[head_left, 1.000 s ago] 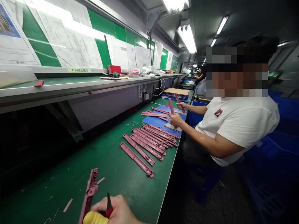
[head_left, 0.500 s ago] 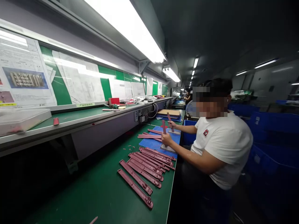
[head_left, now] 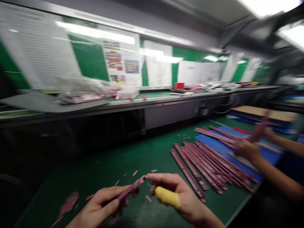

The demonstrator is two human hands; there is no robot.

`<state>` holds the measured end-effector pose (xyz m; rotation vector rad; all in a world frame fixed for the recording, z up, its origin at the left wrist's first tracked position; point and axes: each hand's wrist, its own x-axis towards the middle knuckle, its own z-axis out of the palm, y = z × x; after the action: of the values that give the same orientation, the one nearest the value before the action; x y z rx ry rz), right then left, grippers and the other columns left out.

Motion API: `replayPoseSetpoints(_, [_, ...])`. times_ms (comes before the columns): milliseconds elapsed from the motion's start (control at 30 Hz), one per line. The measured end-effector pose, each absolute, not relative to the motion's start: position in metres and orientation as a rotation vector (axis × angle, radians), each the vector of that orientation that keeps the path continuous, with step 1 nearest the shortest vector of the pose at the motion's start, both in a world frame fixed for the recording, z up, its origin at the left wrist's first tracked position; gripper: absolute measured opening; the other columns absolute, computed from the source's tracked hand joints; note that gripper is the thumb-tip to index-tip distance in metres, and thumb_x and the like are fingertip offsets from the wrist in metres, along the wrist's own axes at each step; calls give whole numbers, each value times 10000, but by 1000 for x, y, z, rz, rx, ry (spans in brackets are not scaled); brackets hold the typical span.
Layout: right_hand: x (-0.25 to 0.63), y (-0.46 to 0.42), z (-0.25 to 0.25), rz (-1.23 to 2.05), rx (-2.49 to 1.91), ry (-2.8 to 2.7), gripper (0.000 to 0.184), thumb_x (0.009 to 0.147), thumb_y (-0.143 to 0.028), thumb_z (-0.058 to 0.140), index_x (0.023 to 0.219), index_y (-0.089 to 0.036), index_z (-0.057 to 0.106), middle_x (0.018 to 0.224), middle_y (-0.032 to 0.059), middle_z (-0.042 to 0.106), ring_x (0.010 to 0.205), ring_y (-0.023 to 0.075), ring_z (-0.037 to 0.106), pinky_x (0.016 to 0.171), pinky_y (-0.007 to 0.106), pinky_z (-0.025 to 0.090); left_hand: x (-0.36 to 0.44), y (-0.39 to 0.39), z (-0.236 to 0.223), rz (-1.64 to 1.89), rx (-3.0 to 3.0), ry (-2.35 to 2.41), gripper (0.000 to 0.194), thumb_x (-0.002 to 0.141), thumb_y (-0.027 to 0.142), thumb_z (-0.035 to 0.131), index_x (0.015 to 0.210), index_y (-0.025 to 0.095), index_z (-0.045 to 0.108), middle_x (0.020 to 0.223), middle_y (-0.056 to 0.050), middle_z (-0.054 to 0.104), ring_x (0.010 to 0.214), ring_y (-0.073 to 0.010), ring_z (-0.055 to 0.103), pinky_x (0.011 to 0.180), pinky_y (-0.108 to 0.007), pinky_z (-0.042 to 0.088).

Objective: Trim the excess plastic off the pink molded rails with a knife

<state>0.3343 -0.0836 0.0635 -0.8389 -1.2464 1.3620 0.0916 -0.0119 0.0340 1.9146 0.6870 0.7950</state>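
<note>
Low in the head view, my left hand [head_left: 102,202] is closed around a long mauve plastic strip [head_left: 131,190], held tilted above the green bench. My right hand [head_left: 180,196] is at the strip's upper end, its index fingertip touching it. A yellow cover [head_left: 167,197] wraps the right thumb. Something small and dark shows between that thumb and the fingers, too blurred to name. Under and around both hands lie mauve offcuts [head_left: 68,204] and small scraps. To the right, several similar mauve strips [head_left: 199,166] lie side by side on the bench.
At the right, a co-worker's hands [head_left: 248,148] hold another mauve strip over a blue sheet [head_left: 220,133]. A shelf [head_left: 123,104] runs along the back, carrying a plastic bag [head_left: 83,87] and a clear box [head_left: 128,93]. Brown board [head_left: 263,112] lies stacked at the far right.
The view has swung left and down from the co-worker to my own hands, which now show with a mauve strip. The row of strips appears farther right.
</note>
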Motion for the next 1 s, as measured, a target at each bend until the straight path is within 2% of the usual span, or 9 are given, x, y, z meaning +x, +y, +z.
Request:
replayPoseSetpoints(133, [325, -77, 64, 1374, -826, -1379, 315, 806, -379, 715, 1113, -311, 702, 977, 39, 638, 830, 122, 578, 760, 252, 497, 72, -15, 49, 678, 1810, 574, 436, 904, 473, 498, 1215, 216, 663, 936, -123, 672, 760, -215, 590, 675, -302, 498])
replayPoseSetpoints(333, [326, -76, 57, 1277, -888, -1451, 310, 829, -402, 683, 1127, -316, 693, 890, 35, 632, 828, 143, 574, 749, 274, 501, 73, -10, 39, 837, 1847, 725, 344, 820, 445, 616, 1082, 259, 738, 901, -109, 717, 866, -268, 623, 724, -326, 528])
replayPoseSetpoints(467, [327, -73, 56, 1259, -886, -1498, 311, 854, -376, 661, 1163, -340, 668, 997, 30, 643, 910, 149, 582, 813, 277, 494, 68, -8, 26, 905, 1946, 751, 327, 823, 402, 622, 1095, 258, 731, 923, -109, 720, 876, -271, 631, 749, -340, 526])
replayPoseSetpoints(567, [323, -76, 62, 1122, -903, -1581, 295, 899, -351, 608, 1191, -380, 643, 1047, 15, 639, 954, 143, 577, 896, 283, 461, 69, -8, 18, 988, 2046, 729, 324, 848, 313, 613, 1161, 286, 693, 1000, -100, 703, 913, -259, 635, 772, -333, 519])
replayPoseSetpoints(633, [317, -79, 67, 996, -922, -1613, 290, 921, -355, 571, 1202, -393, 632, 1010, 15, 636, 936, 143, 578, 885, 277, 461, 71, -9, 14, 1127, 2114, 665, 385, 851, 208, 612, 1213, 333, 650, 1015, -76, 693, 905, -233, 638, 763, -309, 516])
replayPoseSetpoints(767, [304, -83, 74, 825, -971, -1562, 279, 920, -394, 549, 1179, -366, 651, 1011, 39, 629, 970, 177, 566, 858, 286, 474, 76, -12, 12, 1490, 2265, 636, 651, 771, 4, 643, 1276, 409, 572, 950, -27, 677, 858, -201, 629, 719, -280, 503])
replayPoseSetpoints(833, [302, -84, 75, 889, -1013, -1495, 305, 896, -442, 570, 1167, -337, 665, 1068, 55, 624, 1018, 200, 553, 889, 310, 468, 76, -11, 13, 1705, 2307, 717, 676, 740, -23, 660, 1257, 408, 589, 913, -17, 680, 831, -202, 626, 702, -288, 495])
replayPoseSetpoints(900, [302, -84, 74, 1041, -1068, -1433, 349, 866, -487, 596, 1159, -315, 675, 1102, 63, 615, 1015, 208, 547, 877, 319, 471, 74, -8, 14, 1945, 2322, 827, 623, 723, -7, 687, 1189, 404, 643, 865, -3, 693, 796, -201, 630, 685, -294, 485])
replayPoseSetpoints(1000, [308, -84, 68, 1314, -1132, -1362, 398, 865, -483, 607, 1229, -325, 628, 1021, 48, 603, 848, 149, 536, 750, 268, 468, 64, 0, 14, 2111, 2550, 870, 580, 676, -9, 740, 1129, 350, 690, 850, -9, 707, 760, -199, 644, 667, -305, 486])
